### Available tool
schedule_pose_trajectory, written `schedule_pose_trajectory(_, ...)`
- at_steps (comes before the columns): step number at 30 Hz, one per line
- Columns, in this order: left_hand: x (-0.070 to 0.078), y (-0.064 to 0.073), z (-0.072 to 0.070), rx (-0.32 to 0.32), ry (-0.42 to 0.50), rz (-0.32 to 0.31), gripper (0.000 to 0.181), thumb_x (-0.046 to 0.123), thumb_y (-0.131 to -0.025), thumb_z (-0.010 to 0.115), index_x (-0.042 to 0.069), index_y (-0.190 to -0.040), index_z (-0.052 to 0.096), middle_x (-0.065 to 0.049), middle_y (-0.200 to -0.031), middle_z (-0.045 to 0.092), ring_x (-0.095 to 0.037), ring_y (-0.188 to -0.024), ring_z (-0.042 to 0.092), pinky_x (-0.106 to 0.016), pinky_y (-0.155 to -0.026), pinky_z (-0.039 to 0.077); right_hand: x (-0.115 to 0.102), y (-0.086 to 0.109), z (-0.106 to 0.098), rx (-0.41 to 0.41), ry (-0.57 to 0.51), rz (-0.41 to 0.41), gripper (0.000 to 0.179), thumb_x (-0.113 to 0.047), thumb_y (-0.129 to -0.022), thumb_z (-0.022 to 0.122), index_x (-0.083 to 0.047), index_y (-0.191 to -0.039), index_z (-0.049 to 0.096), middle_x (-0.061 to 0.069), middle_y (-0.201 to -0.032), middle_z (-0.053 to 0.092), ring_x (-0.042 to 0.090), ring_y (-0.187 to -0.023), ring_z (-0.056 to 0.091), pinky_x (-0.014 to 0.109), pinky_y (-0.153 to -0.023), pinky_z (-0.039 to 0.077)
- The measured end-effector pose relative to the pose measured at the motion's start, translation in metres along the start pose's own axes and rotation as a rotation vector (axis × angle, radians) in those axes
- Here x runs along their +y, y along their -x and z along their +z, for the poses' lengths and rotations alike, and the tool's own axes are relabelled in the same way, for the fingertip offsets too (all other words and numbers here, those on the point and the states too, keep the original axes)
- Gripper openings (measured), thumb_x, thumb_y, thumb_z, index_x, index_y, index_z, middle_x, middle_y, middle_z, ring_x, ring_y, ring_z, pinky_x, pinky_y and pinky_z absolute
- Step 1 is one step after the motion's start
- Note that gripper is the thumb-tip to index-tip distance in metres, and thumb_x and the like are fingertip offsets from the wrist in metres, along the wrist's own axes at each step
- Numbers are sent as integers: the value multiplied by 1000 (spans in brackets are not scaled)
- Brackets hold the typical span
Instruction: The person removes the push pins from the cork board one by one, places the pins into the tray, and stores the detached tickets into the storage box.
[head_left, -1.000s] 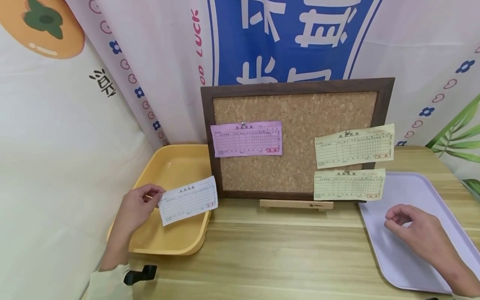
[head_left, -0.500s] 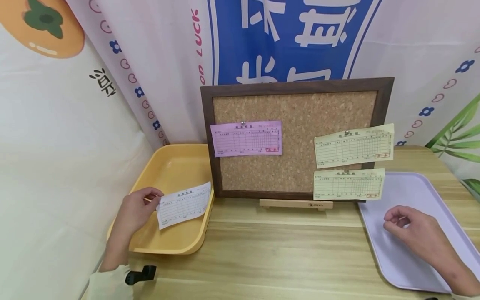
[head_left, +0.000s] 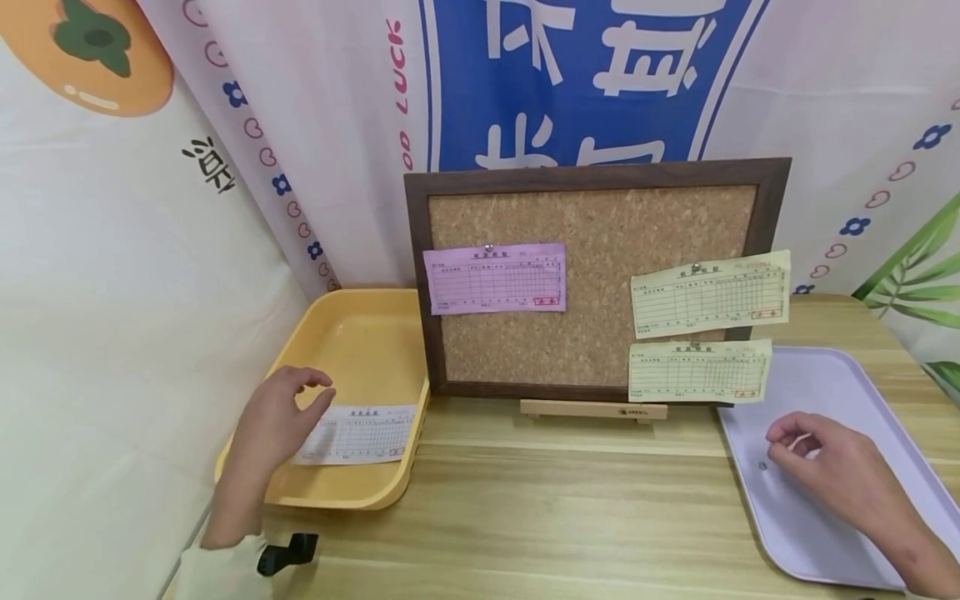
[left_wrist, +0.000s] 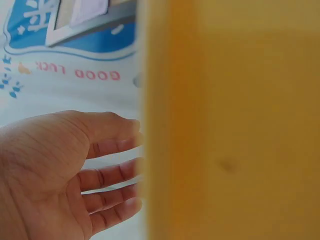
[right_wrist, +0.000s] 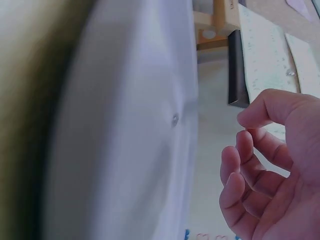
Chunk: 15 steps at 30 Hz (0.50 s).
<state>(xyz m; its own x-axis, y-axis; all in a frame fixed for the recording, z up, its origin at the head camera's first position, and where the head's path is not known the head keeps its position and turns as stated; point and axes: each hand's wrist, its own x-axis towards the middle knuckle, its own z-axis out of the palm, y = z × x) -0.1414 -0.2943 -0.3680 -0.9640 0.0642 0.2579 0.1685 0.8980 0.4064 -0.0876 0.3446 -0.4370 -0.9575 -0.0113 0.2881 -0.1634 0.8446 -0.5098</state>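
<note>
A white receipt slip [head_left: 360, 433] lies in the yellow tray [head_left: 367, 312] on the left, its left end partly hidden by my left hand [head_left: 273, 429]. That hand is over the tray with thumb and forefinger apart and nothing between them. At the right, my right hand [head_left: 840, 471] hovers above the lilac tray [head_left: 810, 367], fingers loosely bent and holding nothing. A small clear pushpin [head_left: 762, 466] is on this tray, just left of my fingertips. The right wrist view also shows the pushpin [right_wrist: 175, 120] apart from the fingers [right_wrist: 235, 185].
A framed cork board [head_left: 592, 225] stands on a small wooden stand [head_left: 592, 409] between the trays. Pinned to it are a pink slip [head_left: 497, 279] at the left and two pale green slips, one upper [head_left: 712, 296] and one lower [head_left: 701, 372], at the right.
My left hand has let go of the white slip, which has dropped into the yellow tray. A pushpin now shows on the lilac tray beside my right hand, which has barely moved.
</note>
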Motion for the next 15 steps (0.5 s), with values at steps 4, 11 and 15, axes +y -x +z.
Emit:
schedule_pose_trajectory(4,19,-3,-5,14,-18,11,21,16,-94,75,2,-109,72,-19,-106,66,-36,-94,61,-54,-78,50,-12,-4,-3,25,2,-30,14,-4,-83,77,-15,-87,71,-9,-78,65,-2,-67,53,18,-56,38)
schedule_pose_trajectory(11,49,-12,-4,65,11,104,21,15,-93,77,5,-110,72,-12,-101,68,-29,-91,63,-47,-76,52,-50,-15,-3,149,-113,-129,14,-1,-86,77,-14,-92,74,-10,-76,67,-5,-70,56,11,-61,44)
schedule_pose_trajectory(15,64,-22,0,99,37,146,21,14,-93,77,5,-111,72,-11,-101,69,-28,-90,63,-46,-74,54,-75,-25,-1,171,-161,-167,14,-3,-88,78,-14,-95,73,-7,-78,68,-4,-71,57,11,-61,45)
